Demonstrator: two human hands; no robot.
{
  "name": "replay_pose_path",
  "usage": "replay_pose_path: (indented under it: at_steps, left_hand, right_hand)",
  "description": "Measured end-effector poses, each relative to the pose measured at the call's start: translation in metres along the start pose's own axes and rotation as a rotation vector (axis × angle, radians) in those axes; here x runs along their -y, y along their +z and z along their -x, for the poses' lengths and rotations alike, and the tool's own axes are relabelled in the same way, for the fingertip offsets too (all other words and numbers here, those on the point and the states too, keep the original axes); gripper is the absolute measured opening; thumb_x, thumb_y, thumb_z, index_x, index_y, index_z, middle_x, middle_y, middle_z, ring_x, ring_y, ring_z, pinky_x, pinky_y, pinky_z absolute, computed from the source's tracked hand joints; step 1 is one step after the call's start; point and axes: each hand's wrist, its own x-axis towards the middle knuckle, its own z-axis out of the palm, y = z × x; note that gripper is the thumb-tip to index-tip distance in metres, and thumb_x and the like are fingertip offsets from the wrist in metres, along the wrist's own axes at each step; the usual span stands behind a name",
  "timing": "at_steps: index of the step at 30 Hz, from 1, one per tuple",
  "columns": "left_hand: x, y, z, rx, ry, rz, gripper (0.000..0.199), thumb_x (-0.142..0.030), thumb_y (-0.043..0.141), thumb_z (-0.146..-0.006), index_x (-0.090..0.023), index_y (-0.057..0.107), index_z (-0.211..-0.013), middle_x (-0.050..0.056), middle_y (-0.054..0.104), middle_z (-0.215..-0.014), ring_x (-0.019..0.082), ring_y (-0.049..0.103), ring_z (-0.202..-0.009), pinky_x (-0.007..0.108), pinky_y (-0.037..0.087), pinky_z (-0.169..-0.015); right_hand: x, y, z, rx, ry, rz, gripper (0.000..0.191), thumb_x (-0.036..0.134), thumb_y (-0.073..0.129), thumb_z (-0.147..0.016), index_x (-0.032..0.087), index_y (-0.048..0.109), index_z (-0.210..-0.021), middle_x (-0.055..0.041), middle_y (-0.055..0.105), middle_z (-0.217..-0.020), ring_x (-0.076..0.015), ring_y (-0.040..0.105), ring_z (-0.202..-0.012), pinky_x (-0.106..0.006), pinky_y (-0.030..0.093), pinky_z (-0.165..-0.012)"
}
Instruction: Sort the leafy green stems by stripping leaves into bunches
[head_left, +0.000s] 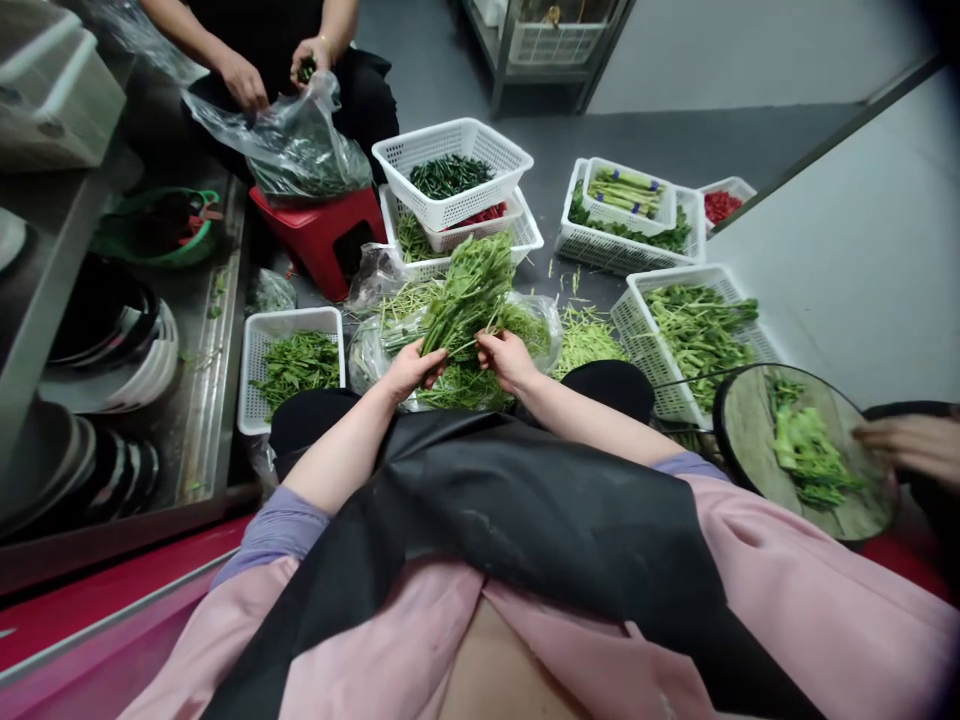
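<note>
"How's the grip?"
"Left hand (411,371) closed round the stems of a bright-green leafy bunch (474,278); right hand (511,361) pinching a thin stem."
"Best handling?"
"A light hold, I'd say, to spare the stems, low over the crinkled clear plastic bag (367,354), short of the white perforated plastic basket (466,209)."
</note>
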Motion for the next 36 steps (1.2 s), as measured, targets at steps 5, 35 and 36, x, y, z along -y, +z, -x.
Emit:
replay_pose_path:
  at_steps: [5, 35, 36]
  left_hand:
    - [-0.006, -0.003, 0.0, -0.026, 0.004, 0.022, 0.045, -0.043, 0.08, -0.064, -0.018, 0.045, -0.078, -0.006, 0.054, -0.054, 0.003, 0.039, -0.033, 0.018, 0.028, -0.034]
    - [-0.029, -0.024, 0.033, 0.095, -0.094, 0.056, 0.045, -0.039, 0.082, -0.063, -0.017, 0.046, -0.08, -0.009, 0.047, -0.045, 0.002, 0.032, -0.03, 0.014, 0.023, -0.033]
    - [-0.028, -0.026, 0.034, 0.104, -0.096, 0.041, 0.046, -0.039, 0.083, -0.061, -0.017, 0.047, -0.079, -0.008, 0.048, -0.045, 0.002, 0.033, -0.03, 0.014, 0.023, -0.032]
  right_hand:
    - [0.005, -0.008, 0.01, 0.136, 0.138, -0.143, 0.03, 0.027, 0.075, -0.063, 0.019, 0.053, -0.082, 0.0078, 0.052, -0.062, -0.0055, 0.046, -0.05, -0.02, 0.034, -0.046]
    - [0.068, -0.12, -0.061, -0.539, -0.178, -0.312, 0.02, 0.007, 0.061, -0.078, 0.018, 0.045, -0.073, 0.0061, 0.059, -0.061, -0.0028, 0.046, -0.042, -0.013, 0.042, -0.041]
    - [0.075, -0.132, -0.064, -0.586, -0.18, -0.337, 0.021, 0.006, 0.058, -0.081, 0.018, 0.044, -0.073, 0.0071, 0.057, -0.059, -0.0022, 0.045, -0.041, -0.012, 0.041, -0.04]
